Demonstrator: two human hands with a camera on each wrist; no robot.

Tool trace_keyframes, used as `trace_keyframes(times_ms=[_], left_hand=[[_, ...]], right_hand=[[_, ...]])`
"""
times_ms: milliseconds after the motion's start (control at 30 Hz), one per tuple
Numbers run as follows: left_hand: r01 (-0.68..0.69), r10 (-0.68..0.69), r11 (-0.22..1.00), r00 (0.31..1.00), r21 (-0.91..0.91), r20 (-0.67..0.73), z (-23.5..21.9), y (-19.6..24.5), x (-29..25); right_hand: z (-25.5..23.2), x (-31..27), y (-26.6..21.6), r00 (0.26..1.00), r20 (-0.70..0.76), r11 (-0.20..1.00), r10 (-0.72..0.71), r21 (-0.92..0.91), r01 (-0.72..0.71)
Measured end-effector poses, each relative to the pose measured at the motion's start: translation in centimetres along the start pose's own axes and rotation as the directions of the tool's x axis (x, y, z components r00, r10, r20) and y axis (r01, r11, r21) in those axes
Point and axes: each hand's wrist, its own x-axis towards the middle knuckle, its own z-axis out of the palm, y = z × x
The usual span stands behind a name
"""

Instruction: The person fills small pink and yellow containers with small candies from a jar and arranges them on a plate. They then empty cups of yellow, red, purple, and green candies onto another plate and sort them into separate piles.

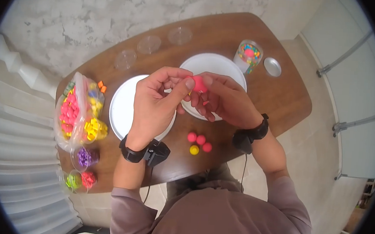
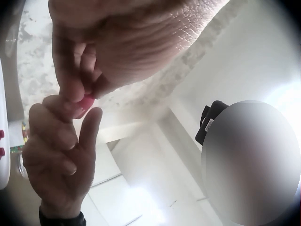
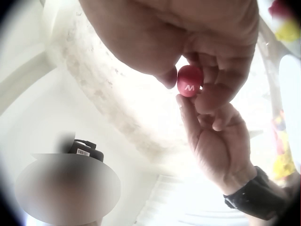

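A small red ball with a white letter-like mark (image 3: 189, 81) is pinched between the fingertips of both hands, above the two white plates. The left hand (image 1: 157, 98) holds it from the left, thumb and fingers bent around it; a bit of yellow shows beside its thumb in the head view. From the right, the right hand (image 1: 230, 98) grips the same ball (image 1: 199, 85) with thumb and fingers. On the table below lie several red balls (image 1: 200, 139) and a yellow ball (image 1: 194, 149).
White plates (image 1: 117, 108) (image 1: 213, 60) lie under the hands. At the left stand a bag of colourful pieces (image 1: 69, 111) and cups of purple (image 1: 87, 157), green and red pieces. A jar (image 1: 242, 60), its lid (image 1: 272, 67) and clear discs (image 1: 149, 44) are at the back.
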Motion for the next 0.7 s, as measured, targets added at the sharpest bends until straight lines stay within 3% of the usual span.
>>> trace_keyframes(times_ms=[100,233,333,433,600,700], left_hand=[[-0.068,0.062,0.993,0.996,-0.094,-0.062,-0.1,0.2,1.1],[-0.098,0.094,0.990,0.995,-0.105,-0.042,-0.2,1.4,1.7],[-0.130,0.151,0.974,0.983,0.183,-0.107,-0.5,1.5,1.5],[-0.104,0.155,0.951,0.976,0.292,-0.155,-1.2,2.0,1.4],[-0.069,0.106,0.980,0.974,0.185,-0.199,-1.9,1.5,1.9],[-0.086,0.110,0.984,0.983,0.157,-0.145,-1.8,1.3,2.2]], right_hand=[[0.4,1.6,-1.3,0.998,0.032,0.999,-0.050,0.001,0.050],[0.1,3.6,-2.7,0.994,0.102,0.994,-0.040,-0.100,0.051],[0.4,4.7,-3.4,0.990,0.120,0.985,-0.073,-0.148,0.090],[0.6,5.5,-4.1,0.971,0.237,0.981,-0.001,-0.188,0.047],[0.5,6.1,-4.5,0.966,0.257,0.968,0.022,-0.246,0.043],[-0.1,6.1,-4.4,0.967,0.253,0.981,0.026,-0.192,0.024]])
